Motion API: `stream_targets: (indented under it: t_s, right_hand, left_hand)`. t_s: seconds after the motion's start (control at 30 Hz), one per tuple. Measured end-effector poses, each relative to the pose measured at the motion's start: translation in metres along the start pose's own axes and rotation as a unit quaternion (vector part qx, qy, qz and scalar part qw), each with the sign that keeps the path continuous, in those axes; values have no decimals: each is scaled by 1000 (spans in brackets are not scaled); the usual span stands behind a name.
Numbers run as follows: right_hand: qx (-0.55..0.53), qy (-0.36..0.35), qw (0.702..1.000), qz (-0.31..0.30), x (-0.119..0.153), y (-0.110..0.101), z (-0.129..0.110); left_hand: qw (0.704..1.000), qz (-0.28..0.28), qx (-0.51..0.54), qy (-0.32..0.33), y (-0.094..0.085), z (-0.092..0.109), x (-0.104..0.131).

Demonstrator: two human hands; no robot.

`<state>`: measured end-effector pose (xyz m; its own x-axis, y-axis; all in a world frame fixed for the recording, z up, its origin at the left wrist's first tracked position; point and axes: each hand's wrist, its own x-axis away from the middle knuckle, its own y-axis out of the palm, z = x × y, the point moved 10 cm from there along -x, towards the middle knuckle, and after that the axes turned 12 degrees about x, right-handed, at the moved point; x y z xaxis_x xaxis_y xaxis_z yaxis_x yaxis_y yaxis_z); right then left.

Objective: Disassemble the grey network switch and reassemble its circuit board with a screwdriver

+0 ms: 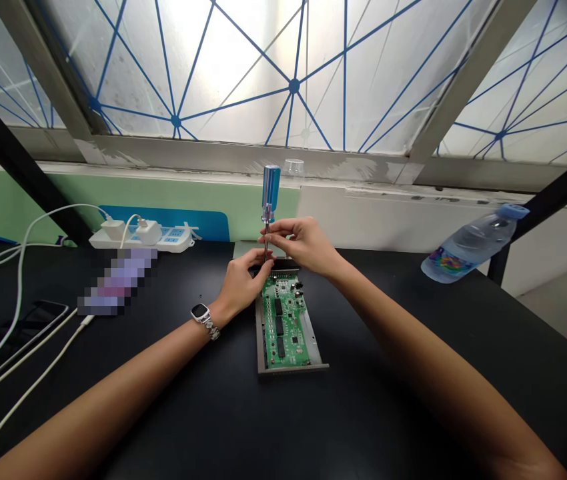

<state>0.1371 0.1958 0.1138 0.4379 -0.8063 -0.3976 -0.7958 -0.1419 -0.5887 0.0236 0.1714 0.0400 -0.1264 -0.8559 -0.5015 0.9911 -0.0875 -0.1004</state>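
Note:
A blue-handled screwdriver stands upright over the far left corner of an open metal case. My right hand pinches its shaft below the handle. Close by the lower shaft, my left hand is closed, thumb and fingers bent together at the case's far corner. Those fingers hide the screwdriver's tip and whatever they pinch. Inside the case lies a green circuit board with several black chips and a dark connector strip at its far end. A watch is on my left wrist.
At the left, a white power strip holds plugs, and white cables run across the black table. A blurred-out phone-like object lies there. On the right a water bottle leans by a black post. A window and low wall stand behind.

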Motion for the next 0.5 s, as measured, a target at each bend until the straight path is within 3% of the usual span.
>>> stream_targets:
  t_s: [0.17, 0.3, 0.5]
  right_hand:
    - [42, -7, 997, 69, 1, -7, -6]
    - [53, -15, 992, 116, 4, -10, -8]
    - [23, -14, 997, 68, 0, -7, -6]
  left_hand:
    - [999, 39, -34, 16, -9, 6, -1]
    - [1000, 22, 5, 10, -5, 6, -1]
    - [1000, -6, 22, 8, 2, 3, 0]
